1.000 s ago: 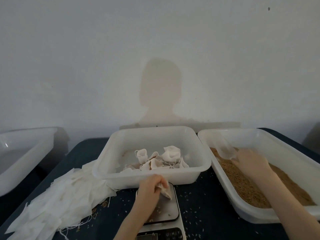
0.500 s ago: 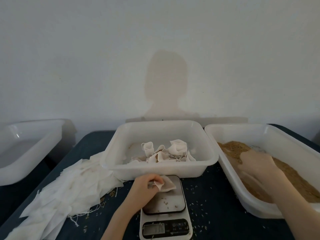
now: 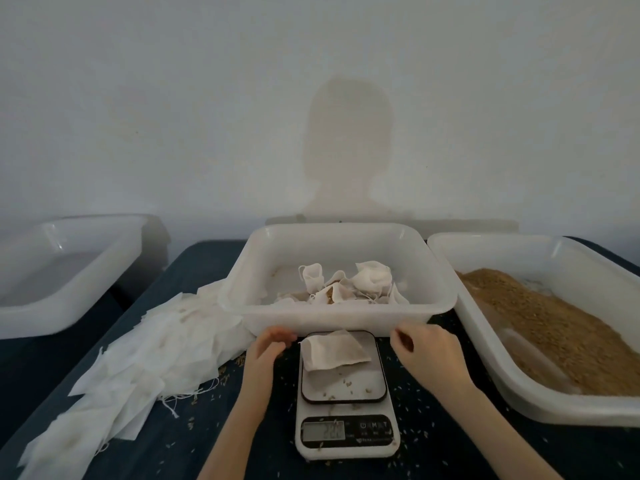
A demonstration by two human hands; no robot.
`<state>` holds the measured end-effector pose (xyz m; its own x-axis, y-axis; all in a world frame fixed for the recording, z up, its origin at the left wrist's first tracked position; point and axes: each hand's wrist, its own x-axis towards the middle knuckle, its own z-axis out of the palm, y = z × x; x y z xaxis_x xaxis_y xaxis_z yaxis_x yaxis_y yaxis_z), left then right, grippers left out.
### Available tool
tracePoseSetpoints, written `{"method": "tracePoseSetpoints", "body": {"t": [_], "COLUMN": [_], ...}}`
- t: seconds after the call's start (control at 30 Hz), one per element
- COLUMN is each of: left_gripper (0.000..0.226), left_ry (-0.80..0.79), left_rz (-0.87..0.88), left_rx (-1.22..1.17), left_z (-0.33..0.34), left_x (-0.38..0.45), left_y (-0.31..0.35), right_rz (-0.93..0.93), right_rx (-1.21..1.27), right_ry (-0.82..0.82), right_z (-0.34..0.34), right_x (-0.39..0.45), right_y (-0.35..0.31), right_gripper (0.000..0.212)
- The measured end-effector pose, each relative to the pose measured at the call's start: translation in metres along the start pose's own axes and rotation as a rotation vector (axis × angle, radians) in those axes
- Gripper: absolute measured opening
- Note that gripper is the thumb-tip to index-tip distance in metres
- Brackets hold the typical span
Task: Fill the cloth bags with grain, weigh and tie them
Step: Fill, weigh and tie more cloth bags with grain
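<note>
- Weighing looks like the step in hand, judging by how stuff sits on the dark bench point(image 3: 214, 455).
- Right side of the frame: big white tub point(image 3: 540, 410) holding the brown grain point(image 3: 540, 323). Centre, behind the scale: another tub point(image 3: 346, 317) with a few cloth bags in it, some look filled. Far left there's a third tub point(image 3: 69, 306), can't see anything in it.
- Lower left: a sloppy pile of flat empty bags point(image 3: 131, 368).
- Bottom centre: the scale point(image 3: 346, 431), with one small cloth bag point(image 3: 332, 351) lying on its side at the back of the platform. Display's lit but I can't read it.
- Left hand point(image 3: 270, 344) is just beside the bag, fingers loosely curled, grip released, holding nothing. Right hand point(image 3: 426, 351) is just right of the platform, same deal.
- Next, I reckon: read the number, add or remove grain if needed, then pull the drawstring and tie it. Bag looks floppy, so keep the mouth up or grain spills.
</note>
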<state>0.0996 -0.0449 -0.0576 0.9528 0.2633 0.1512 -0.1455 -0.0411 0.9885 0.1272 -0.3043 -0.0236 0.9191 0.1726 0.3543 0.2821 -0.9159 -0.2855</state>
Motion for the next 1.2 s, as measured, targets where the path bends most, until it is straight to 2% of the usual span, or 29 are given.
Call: {"method": "tracePoseSetpoints", "body": {"t": [0.13,0.27,0.47,1.2], "left_gripper": [0.025,0.027,0.023,0.021], "left_ry": [0.135,0.177,0.176,0.212], "left_rz": [-0.049,-0.073,-0.089,-0.136], "left_rx": [-0.009,0.01,0.067,0.065], "left_z": [-0.001,0.0,0.001,-0.001], "left_x": [0.003,0.004,0.006,0.007], "left_y": [-0.007,-0.013,-0.016,-0.018], "right_rz": [0.018,0.128,0.135,0.136], "right_rx": [0.033,0.086,0.09,0.128], "right_ry": [-0.017,-0.116,-0.173,-0.171], "right_z": [0.018,0.038,0.045,0.043], "right_x": [-0.004,-0.007,-0.005,-0.01], "right_y": [0.001,0.01,0.015,0.017], "right_gripper": [0.043,0.041,0.034,0.034]}}
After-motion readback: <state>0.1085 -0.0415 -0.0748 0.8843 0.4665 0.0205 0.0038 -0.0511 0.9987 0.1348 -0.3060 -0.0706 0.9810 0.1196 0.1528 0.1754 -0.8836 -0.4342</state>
